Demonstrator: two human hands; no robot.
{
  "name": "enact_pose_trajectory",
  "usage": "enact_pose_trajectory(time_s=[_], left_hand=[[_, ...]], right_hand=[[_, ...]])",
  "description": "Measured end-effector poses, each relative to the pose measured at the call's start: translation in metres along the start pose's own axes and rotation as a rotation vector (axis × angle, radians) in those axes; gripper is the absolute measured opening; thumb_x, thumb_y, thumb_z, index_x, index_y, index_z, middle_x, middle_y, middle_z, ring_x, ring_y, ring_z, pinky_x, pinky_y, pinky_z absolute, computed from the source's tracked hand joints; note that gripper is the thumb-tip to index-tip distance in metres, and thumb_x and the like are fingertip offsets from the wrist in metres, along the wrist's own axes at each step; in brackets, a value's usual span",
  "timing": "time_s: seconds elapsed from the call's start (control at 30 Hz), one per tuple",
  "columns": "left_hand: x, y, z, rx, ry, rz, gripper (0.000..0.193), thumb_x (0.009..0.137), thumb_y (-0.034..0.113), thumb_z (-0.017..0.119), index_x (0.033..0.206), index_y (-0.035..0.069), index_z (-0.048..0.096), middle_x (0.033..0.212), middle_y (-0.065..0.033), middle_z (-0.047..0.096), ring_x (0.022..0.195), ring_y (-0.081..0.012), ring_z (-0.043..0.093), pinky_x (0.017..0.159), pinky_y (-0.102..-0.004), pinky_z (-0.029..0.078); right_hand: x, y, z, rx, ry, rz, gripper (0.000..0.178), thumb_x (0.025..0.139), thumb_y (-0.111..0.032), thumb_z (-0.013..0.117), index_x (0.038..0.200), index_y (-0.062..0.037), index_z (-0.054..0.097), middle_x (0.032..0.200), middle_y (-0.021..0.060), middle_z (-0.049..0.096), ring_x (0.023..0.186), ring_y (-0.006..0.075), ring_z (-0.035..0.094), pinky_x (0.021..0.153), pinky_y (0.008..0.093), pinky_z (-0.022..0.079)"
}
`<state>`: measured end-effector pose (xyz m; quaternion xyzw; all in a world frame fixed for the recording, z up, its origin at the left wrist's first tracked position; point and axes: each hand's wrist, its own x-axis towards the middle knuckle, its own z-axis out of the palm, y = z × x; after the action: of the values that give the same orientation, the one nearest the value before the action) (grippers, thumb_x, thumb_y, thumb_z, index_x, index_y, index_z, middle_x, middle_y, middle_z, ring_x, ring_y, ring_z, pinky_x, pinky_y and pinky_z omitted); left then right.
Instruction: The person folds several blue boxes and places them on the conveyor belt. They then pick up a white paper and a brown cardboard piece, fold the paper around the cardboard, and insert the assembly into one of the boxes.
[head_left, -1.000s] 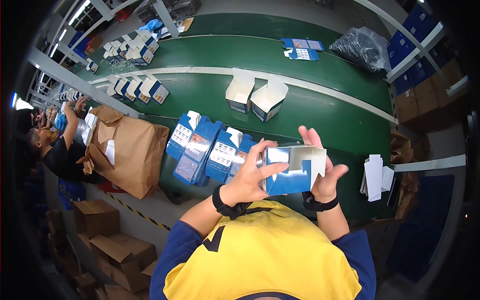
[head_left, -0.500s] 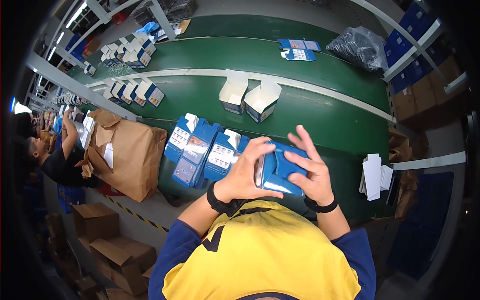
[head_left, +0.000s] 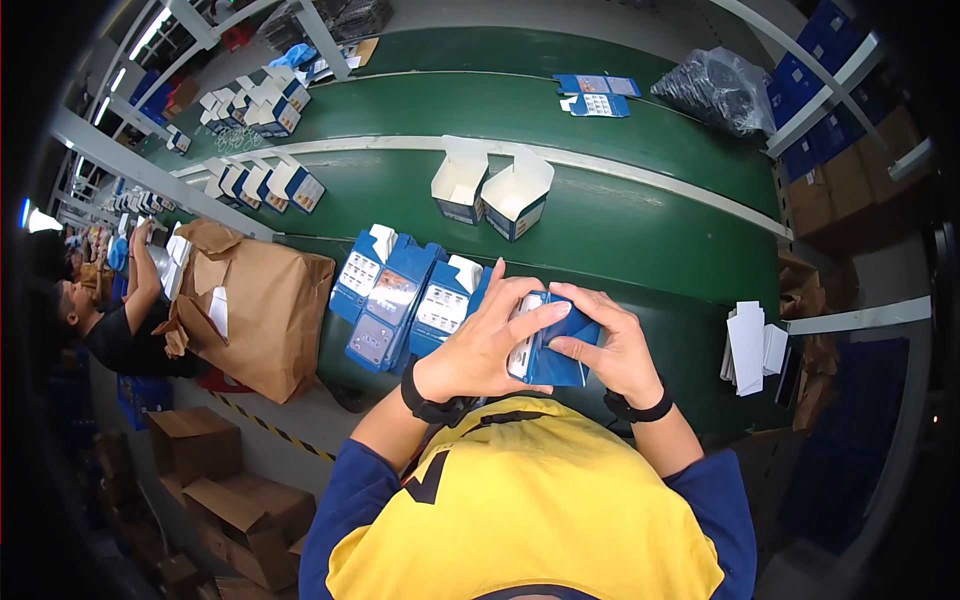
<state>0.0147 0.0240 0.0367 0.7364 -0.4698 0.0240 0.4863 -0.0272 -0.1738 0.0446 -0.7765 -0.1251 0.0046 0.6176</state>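
Between my hands, near the front edge of the green bench, is a small blue carton (head_left: 570, 368) with a white printed side. My left hand (head_left: 480, 345) grips it from the left, its thumb lying across the top end. From the right, my right hand (head_left: 618, 355) closes on it, with fingers and thumb at the folded blue flaps. The fingers hide part of the carton's top. Just left of my left hand lie flattened blue cartons (head_left: 385, 295) in overlapping stacks. Two erected cartons with open white tops, one of them this carton (head_left: 518, 195), stand beyond my hands.
A large brown paper bag (head_left: 265, 310) stands at the left, with a co-worker (head_left: 120, 310) beyond it. White card strips (head_left: 746, 348) lie at the right. More open cartons (head_left: 268, 185) line the belt (head_left: 380, 190). A grey plastic bag (head_left: 715, 92) sits at the far right.
My right hand's raised, spread fingers have come down onto the carton's top. The carton has turned more upright, and my left thumb now lies across its top.
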Motion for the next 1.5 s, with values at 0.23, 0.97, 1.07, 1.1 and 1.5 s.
enact_pose_trajectory(time_s=[0.23, 0.97, 1.07, 1.1, 1.5], left_hand=[[-0.003, 0.003, -0.003, -0.051, -0.068, -0.051, 0.103, 0.054, 0.030, 0.087, 0.139, 0.017, 0.031, 0.122, -0.0162, 0.041, 0.116, -0.0363, 0.044, 0.107, -0.0622, 0.013], [0.014, 0.010, 0.010, -0.110, -0.023, -0.045, 0.122, 0.053, 0.040, 0.086, 0.144, 0.006, 0.013, 0.141, -0.0219, 0.029, 0.130, -0.0373, 0.032, 0.108, -0.0566, 0.019], [0.014, 0.011, 0.036, 0.023, 0.214, 0.027, 0.125, 0.055, 0.039, 0.086, 0.145, 0.006, 0.007, 0.144, -0.0242, 0.022, 0.134, -0.0365, 0.026, 0.109, -0.0512, 0.020], [0.014, 0.011, 0.037, 0.019, 0.216, 0.025, 0.125, 0.055, 0.039, 0.086, 0.145, 0.006, 0.007, 0.144, -0.0242, 0.022, 0.134, -0.0365, 0.026, 0.109, -0.0512, 0.020], [0.025, 0.009, 0.015, -0.406, 0.164, -0.038, 0.119, 0.055, 0.033, 0.088, 0.144, 0.009, 0.013, 0.140, -0.0207, 0.029, 0.127, -0.0361, 0.037, 0.102, -0.0430, 0.033]], right_hand=[[-0.005, 0.005, -0.003, -0.131, -0.019, -0.072, 0.054, 0.071, -0.005, 0.072, 0.123, -0.0105, 0.057, 0.117, 0.0096, 0.061, 0.100, 0.0239, 0.058, 0.092, 0.0326, 0.041], [-0.014, 0.008, -0.001, 0.484, 0.087, -0.037, 0.076, 0.084, -0.056, 0.054, 0.137, -0.0038, 0.035, 0.131, 0.0166, 0.044, 0.120, 0.0275, 0.043, 0.101, 0.0382, 0.032], [-0.011, 0.002, 0.018, 0.648, 0.333, -0.139, 0.089, 0.086, -0.064, 0.043, 0.146, -0.0042, 0.015, 0.145, 0.0180, 0.026, 0.131, 0.0309, 0.030, 0.108, 0.0409, 0.021], [-0.012, 0.001, 0.014, 0.578, 0.272, -0.153, 0.093, 0.085, -0.066, 0.041, 0.146, -0.0049, 0.008, 0.147, 0.0175, 0.022, 0.133, 0.0315, 0.025, 0.109, 0.0413, 0.018], [-0.012, 0.013, -0.023, 0.739, 0.213, 0.034, 0.075, 0.094, -0.053, 0.035, 0.144, -0.0028, 0.011, 0.142, 0.0200, 0.032, 0.128, 0.0306, 0.036, 0.104, 0.0404, 0.032]])
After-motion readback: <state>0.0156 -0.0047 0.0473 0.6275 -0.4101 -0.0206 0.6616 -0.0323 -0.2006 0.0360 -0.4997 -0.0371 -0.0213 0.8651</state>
